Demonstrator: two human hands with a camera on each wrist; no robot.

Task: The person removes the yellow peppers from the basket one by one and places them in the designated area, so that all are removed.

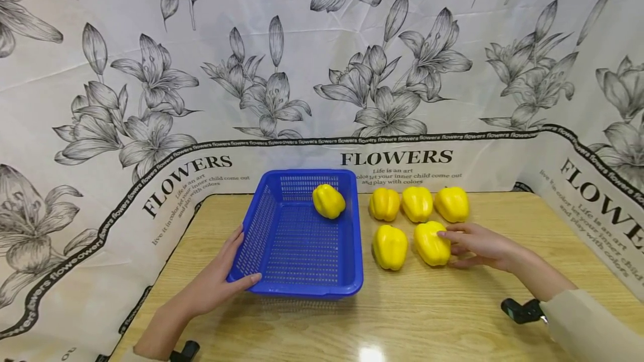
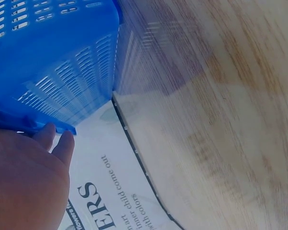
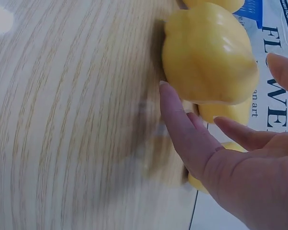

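Note:
A blue plastic basket [image 1: 302, 289] stands on the table with one yellow bell pepper [image 1: 328, 201] inside, near its back right corner. My left hand [image 1: 221, 270] holds the basket's front left corner, thumb over the front rim and fingers along the left side; the rim [image 2: 36, 125] also shows by the fingers in the left wrist view. My right hand [image 1: 478, 246] is at the right side of another yellow bell pepper [image 1: 432, 243], fingers spread. In the right wrist view, the fingertips of that hand [image 3: 239, 163] reach around the near side of this pepper [image 3: 208, 55].
To the left of that pepper sits another bell pepper [image 1: 389, 247]. Behind them three more stand in a row, the rightmost pepper [image 1: 451, 204] near the right arm. A flower-printed cloth [image 1: 302, 99] hangs behind the wooden table [image 1: 427, 317] and along its sides.

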